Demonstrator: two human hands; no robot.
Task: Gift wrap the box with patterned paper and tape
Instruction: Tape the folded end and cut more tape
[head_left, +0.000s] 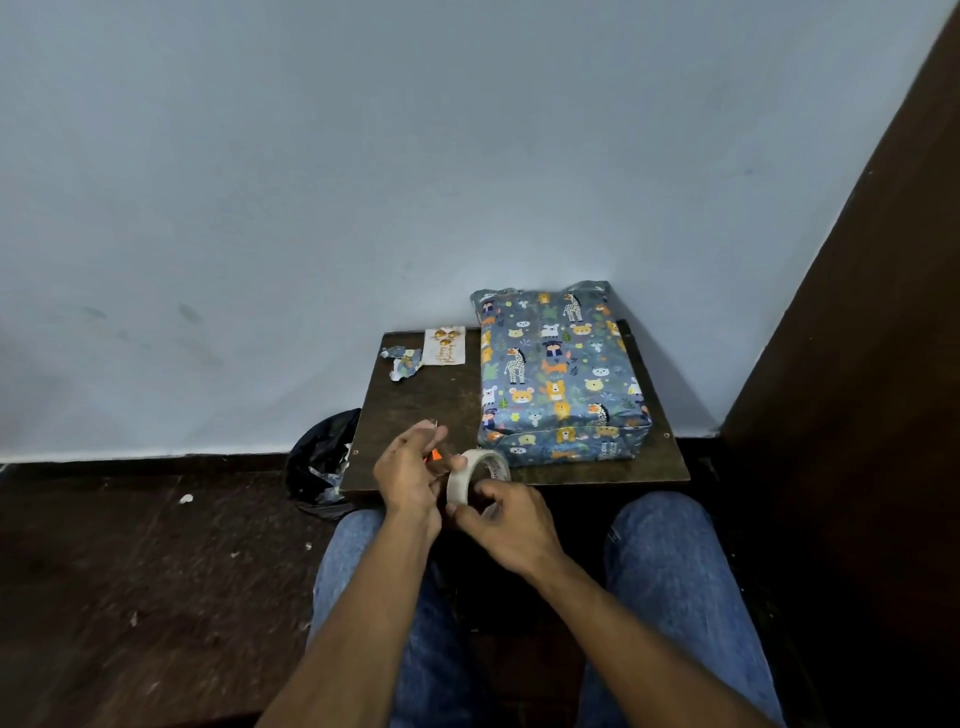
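Observation:
The box (558, 371), covered in blue paper printed with cartoon animals, lies on the right half of a small dark wooden table (415, 410). In front of the table's near edge my right hand (506, 525) grips a roll of pale tape (475, 480) from below. My left hand (408, 467) is at the roll's left side, fingers curled, holding a small tool with an orange part (435, 455). Both hands hover above my knees, a short way left of the box's front corner.
A crumpled scrap of the same paper (402, 361) and a white gift tag with gold print (443, 345) lie at the table's back left. A black bag with scraps (324, 462) sits on the floor left of the table. A dark wooden panel (857, 364) stands at right.

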